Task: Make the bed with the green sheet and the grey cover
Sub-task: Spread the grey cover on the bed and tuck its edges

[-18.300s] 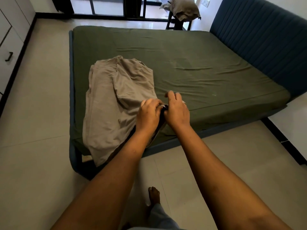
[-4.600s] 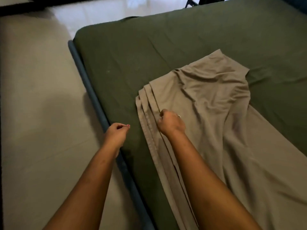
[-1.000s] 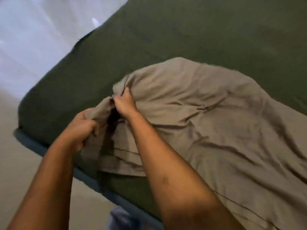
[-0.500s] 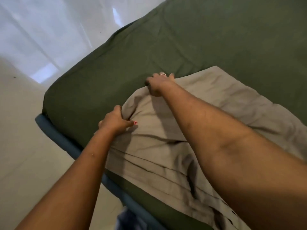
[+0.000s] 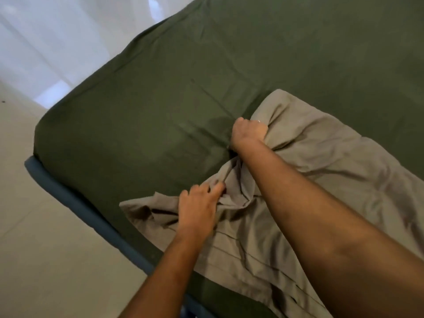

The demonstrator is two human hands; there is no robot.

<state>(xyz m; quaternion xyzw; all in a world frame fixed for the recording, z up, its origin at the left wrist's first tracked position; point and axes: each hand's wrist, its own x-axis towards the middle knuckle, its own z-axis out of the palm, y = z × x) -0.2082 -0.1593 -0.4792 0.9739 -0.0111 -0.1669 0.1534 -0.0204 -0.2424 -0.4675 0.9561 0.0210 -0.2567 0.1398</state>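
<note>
Bed seen obliquely from above, one corner toward the left of the frame. The sheet [image 5: 195, 92], dark green, is stretched over the mattress and fills the upper and central field, with shallow creases near the centre. The cover [image 5: 332, 175], grey-beige and rumpled, lies on the sheet in the lower right half. Its far corner sits right of centre, and stacked folded edges run along the bed's near side toward the bottom of the frame. One flap of the cover spreads leftward at lower centre, flat on the sheet.

Right hand [image 5: 249, 134], just right of centre: fingers curled into a fist round a bunch of the cover close to its far corner. Gathers radiate from the fist into the cloth at right. A ring [image 5: 258, 121] shows on one finger. The forearm crosses the cover toward the lower right.

Left hand [image 5: 197, 210], lower centre: palm down on the cover, fingers only slightly bent, fingertips [image 5: 219, 186] reaching into a dark fold below the right wrist. Whether they pinch the cloth or merely press on it cannot be told.

Frame [image 5: 75, 203], blue and padded, edges the mattress from middle left to bottom centre. Floor [image 5: 46, 260], pale tile, occupies the lower left, with a bright sheen at upper left.
</note>
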